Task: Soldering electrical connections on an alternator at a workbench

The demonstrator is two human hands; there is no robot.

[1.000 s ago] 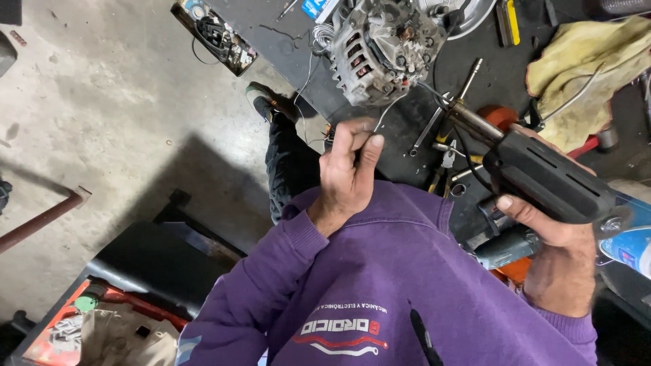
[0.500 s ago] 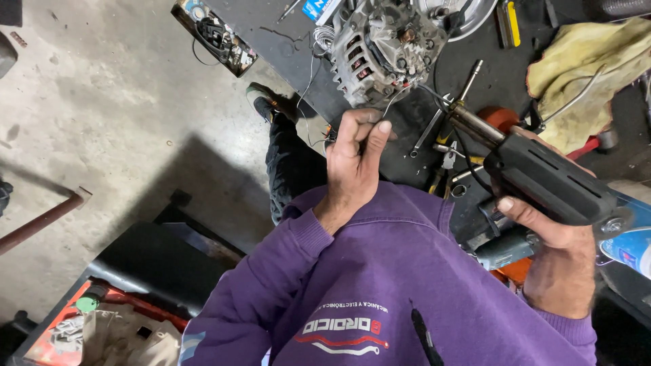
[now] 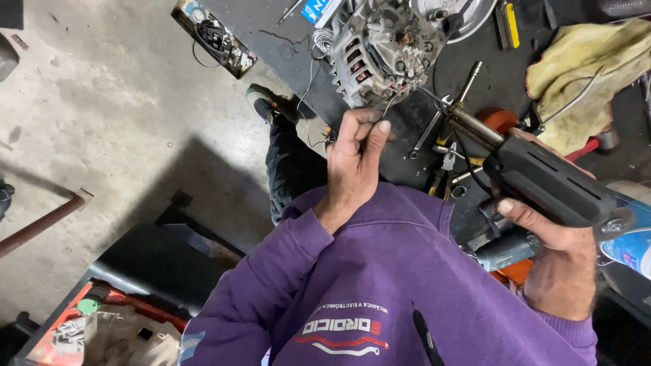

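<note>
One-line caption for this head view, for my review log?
Left hand pinches thin solder wire while right hand holds a black soldering gun, both aimed at an alternator on a dark workbench.

Left hand [image 3: 356, 159] pinched shut, right hand [image 3: 559, 234] clenched, both raised

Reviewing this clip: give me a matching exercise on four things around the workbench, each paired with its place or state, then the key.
Things:
1. soldering gun
2. thin wire
3. alternator
4. yellow rag

Places or states:
A. crumpled on the dark bench, far right
B. gripped in the right hand, tip aimed toward the alternator
C. pinched in the fingertips of the left hand
D. resting on the bench above both hands, metal housing with vents

Pairs: 1-B, 2-C, 3-D, 4-A
</note>
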